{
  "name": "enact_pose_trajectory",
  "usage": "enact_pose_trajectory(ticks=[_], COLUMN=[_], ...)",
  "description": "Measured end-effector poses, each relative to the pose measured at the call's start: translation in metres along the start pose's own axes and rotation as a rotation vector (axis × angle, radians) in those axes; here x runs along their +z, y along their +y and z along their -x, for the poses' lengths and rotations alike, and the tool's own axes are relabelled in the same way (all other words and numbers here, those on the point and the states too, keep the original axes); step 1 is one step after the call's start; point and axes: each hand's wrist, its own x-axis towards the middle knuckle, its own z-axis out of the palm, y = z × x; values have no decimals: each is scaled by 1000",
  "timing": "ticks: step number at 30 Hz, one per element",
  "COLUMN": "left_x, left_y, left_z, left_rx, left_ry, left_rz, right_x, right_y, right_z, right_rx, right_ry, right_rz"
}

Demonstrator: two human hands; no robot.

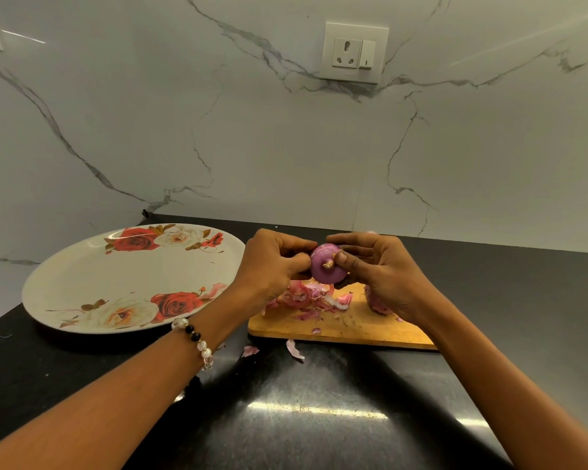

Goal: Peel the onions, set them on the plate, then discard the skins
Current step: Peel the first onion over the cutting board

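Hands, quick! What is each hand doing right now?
Left hand: fingers curled round the onion, holding it.
Right hand: pinching the same onion, thumb beside its root end.

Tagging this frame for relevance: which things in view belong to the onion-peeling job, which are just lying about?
Job:
- onion, held in left hand and right hand
- second onion, on cutting board behind the right hand
- skins on the board; scraps on counter
- floral plate, no onions on it

Lying about:
- wall socket
- bead bracelet
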Motion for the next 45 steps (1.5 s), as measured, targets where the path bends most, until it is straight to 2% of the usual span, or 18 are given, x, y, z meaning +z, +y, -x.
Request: enact_pose_trajectory(ticks=[6,10,18,21,26,35,45], left_x=[2,-1,-3,-4,-5,-14,-8], left_y=[2,3,9,9,9,11,10], left_z=[1,0,0,-1,-2,-2,1], left_rx=[71,85,-81,-108,-10,140,328], left_ry=[50,70,-5,-8,-12,-145,-26], left_rz=[-77,-47,225,224,44,-223,-379], right_x=[0,2,-3,-6,-5,-4,0], right_y=[-2,-6,-4,-1,-1,-1,0], right_z=[1,2,1,0,0,3,2], right_rx=[-23,-9,128,146,111,82,33], right_ry=[5,12,6,18,11,-24,-29], right_rz=[-29,-168,-528,-571,-466,-107,-83])
